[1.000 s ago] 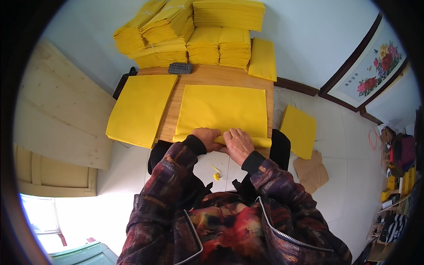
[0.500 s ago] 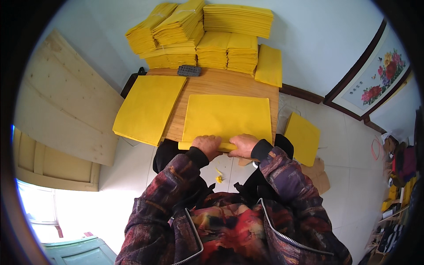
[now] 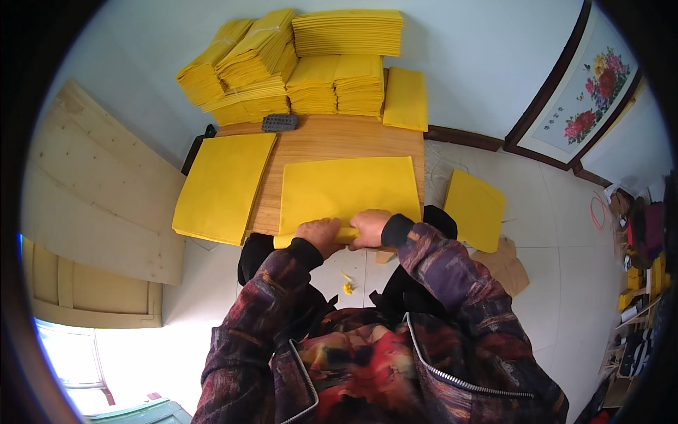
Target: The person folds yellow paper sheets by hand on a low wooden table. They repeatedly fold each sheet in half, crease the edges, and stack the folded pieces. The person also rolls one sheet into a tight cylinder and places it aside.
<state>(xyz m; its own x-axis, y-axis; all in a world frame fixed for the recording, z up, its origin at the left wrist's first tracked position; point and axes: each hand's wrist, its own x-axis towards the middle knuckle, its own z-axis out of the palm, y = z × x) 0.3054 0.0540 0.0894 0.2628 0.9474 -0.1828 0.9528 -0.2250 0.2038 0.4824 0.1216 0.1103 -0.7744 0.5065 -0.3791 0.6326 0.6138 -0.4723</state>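
A yellow sheet (image 3: pixel 353 187) lies on the wooden table in front of me, its near edge turned over into a narrow fold (image 3: pixel 284 241) along the table's front edge. My left hand (image 3: pixel 319 235) is closed over this fold near its middle. Just beside it, my right hand (image 3: pixel 371 227) grips the same fold, the two thumbs close together. Part of the fold is hidden under the fingers. Whether the sheet is one layer or several, I cannot tell.
Yellow sheets (image 3: pixel 224 185) are stacked at the table's left. Tall bundled piles (image 3: pixel 346 35) stand along the back, with a dark grey block (image 3: pixel 280 123) before them. More yellow sheets (image 3: pixel 474 210) sit right of the table (image 3: pixel 275 169). A wooden board (image 3: pixel 106 169) leans at left.
The whole view has turned a little, so table and piles appear further left. Both hands keep hold of the folded edge, the right one with its fingers slightly shifted.
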